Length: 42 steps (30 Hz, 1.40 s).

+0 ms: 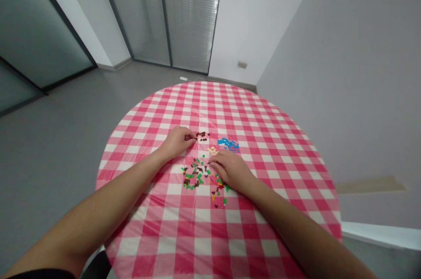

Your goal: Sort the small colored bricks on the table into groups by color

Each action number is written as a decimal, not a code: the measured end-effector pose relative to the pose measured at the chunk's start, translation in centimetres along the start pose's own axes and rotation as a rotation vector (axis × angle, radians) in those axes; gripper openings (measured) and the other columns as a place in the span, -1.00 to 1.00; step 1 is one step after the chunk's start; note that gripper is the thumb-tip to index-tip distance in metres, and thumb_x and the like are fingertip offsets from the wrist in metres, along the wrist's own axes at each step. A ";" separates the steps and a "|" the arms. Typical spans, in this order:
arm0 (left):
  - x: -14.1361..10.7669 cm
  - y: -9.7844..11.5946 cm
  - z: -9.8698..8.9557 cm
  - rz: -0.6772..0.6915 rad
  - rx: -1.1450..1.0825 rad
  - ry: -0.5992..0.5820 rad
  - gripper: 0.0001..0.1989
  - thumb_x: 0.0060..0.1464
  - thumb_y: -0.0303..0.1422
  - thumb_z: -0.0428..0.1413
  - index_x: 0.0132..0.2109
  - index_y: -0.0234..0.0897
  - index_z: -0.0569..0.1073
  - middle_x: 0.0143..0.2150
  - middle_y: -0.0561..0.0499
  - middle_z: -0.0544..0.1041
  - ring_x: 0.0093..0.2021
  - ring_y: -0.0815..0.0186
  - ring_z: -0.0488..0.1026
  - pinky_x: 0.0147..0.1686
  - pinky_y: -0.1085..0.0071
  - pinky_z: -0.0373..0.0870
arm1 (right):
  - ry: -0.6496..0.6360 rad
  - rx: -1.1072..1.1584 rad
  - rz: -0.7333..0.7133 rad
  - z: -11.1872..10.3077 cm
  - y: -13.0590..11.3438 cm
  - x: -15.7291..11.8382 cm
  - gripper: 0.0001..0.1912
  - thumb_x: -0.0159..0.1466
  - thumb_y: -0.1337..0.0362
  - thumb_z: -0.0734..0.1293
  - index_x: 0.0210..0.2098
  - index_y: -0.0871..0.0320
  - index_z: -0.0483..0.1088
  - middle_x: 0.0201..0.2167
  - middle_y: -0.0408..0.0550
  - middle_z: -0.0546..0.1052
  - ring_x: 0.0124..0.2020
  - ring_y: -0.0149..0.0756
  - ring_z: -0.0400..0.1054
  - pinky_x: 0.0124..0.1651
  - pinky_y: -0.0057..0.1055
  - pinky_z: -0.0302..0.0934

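Note:
My left hand [179, 141] is closed in a pinch at the edge of a small pile of dark brown toy bricks [203, 134], with a tiny dark brown brick at its fingertips. Over the right side of a mixed heap of green, brown, white and yellow toy bricks [194, 176], my right hand [234, 170] also pinches; a small dark piece shows at its fingertips. Just beyond the right hand lie blue toy bricks [228, 144] and a few cream ones [212, 150], partly hidden by it. More mixed pieces [219, 187] are scattered below its fingers.
A round table with a red-and-white checked cloth [177, 235] carries all the bricks. Behind it are a glass partition with blinds [190, 16] and a white wall with a socket [242, 65]. A grey wall [362, 73] rises on the right.

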<state>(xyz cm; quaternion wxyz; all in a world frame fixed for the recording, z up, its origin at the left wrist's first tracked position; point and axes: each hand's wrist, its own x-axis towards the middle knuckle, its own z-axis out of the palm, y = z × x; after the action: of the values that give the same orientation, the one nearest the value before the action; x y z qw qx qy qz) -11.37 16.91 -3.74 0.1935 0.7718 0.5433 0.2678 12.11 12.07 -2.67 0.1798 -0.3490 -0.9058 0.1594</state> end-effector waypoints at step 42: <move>-2.5 4.5 -0.1 0.401 -0.217 -0.091 -0.93 0.10 -0.41 0.16 -0.26 -0.23 0.55 -0.32 0.02 0.56 -0.24 0.30 0.44 -0.13 0.32 0.32 | 0.215 0.113 -0.010 0.1 0.6 -0.1 -0.88 0.33 0.33 0.25 -0.25 0.15 0.44 -0.36 -0.03 0.53 -0.28 -0.25 0.37 -0.21 -0.35 0.22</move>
<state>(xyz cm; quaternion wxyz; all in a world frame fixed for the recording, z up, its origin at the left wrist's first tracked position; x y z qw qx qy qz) -8.75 13.06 -1.52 0.2428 0.8503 0.3376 0.3226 12.48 12.39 -3.00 0.2959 -0.3491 -0.8726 0.1709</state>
